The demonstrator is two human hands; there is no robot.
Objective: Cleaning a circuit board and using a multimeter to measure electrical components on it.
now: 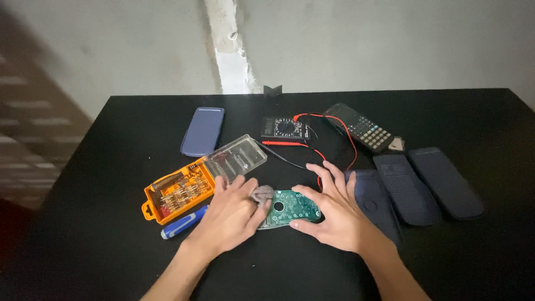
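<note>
Nearest the camera, the left hand is pressing a small grey cloth against the left end of the green circuit board, its fingers curled around the wad, while the right hand is lying half open over the board's right end, thumb under the near edge and fingers spread flat, steadying rather than gripping. The board is sitting on the black counter between the two hands. Rubbing too hard could be sliding the board out from under the right hand, or snagging the cloth on its parts. Just left of the board, the blue screwdriver and the open orange bit case are crowding the left wrist, so a wide stroke could be knocking bits loose. Right of the board, three dark covers are lying side by side, leaving little room there. Beyond the board, the red and black leads of the multimeter are trailing close to the right fingertips and could be catching. Farther off are a calculator and a blue cover; open room is lying near the counter's front edge.
</note>
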